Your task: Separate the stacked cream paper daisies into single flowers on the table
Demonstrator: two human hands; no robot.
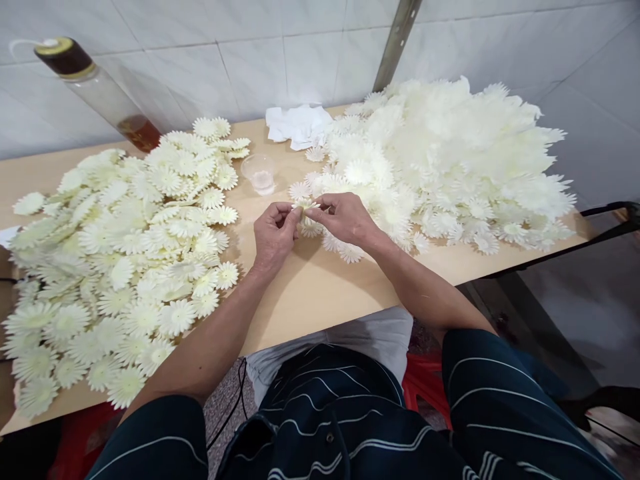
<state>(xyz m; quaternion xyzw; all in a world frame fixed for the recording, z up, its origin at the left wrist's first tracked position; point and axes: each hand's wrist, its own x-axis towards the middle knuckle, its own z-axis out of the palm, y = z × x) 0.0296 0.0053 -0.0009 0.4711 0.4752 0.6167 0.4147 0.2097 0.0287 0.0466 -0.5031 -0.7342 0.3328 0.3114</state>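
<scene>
My left hand (273, 235) and my right hand (345, 217) meet over the middle of the wooden table (310, 287). Both pinch one small cream daisy-shaped flower piece (304, 205) between thumb and fingertips. Under the hands lie a few loose flower pieces (345, 250). To the left spreads a flat layer of several flower pieces (125, 253). To the right rises a tall heap of the same cream flowers (450, 153). A small clear plastic cup (259, 173) stands just beyond my hands.
A white crumpled cloth (299, 125) lies at the back by the tiled wall. A clear bottle with a dark cap (95, 87) leans at the back left. A metal pole (395, 43) stands against the wall. The table's front edge is close to my lap.
</scene>
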